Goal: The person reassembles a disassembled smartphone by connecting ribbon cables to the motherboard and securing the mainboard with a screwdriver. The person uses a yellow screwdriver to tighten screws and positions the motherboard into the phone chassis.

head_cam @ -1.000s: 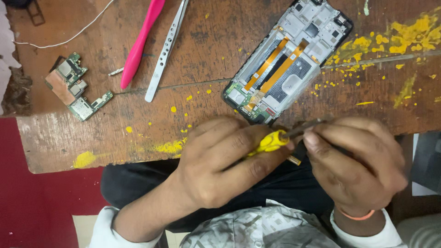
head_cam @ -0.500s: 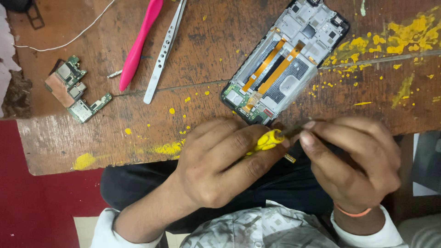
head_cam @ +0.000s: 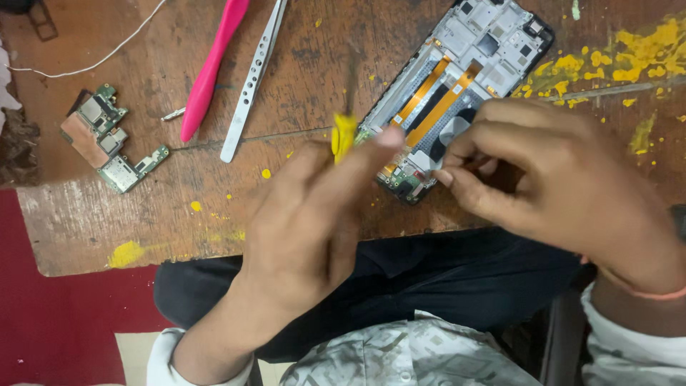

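Left hand [head_cam: 307, 221] pinches yellow screwdriver [head_cam: 344, 134] at frame centre; right hand [head_cam: 564, 186], fingers curled, seemingly empty, touches opened phone [head_cam: 457, 86] lower end; screw work underway, tip needs seating

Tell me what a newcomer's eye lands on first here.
The opened phone, its orange ribbon cables bared, lies on the wooden table at upper right. Over its near end the left hand holds a yellow-handled tool, the right hand beside it. A pink tool lies upper left.

Left hand [head_cam: 304, 221] raised, fingers pinched; right hand [head_cam: 564, 186] curled, fingertips together.
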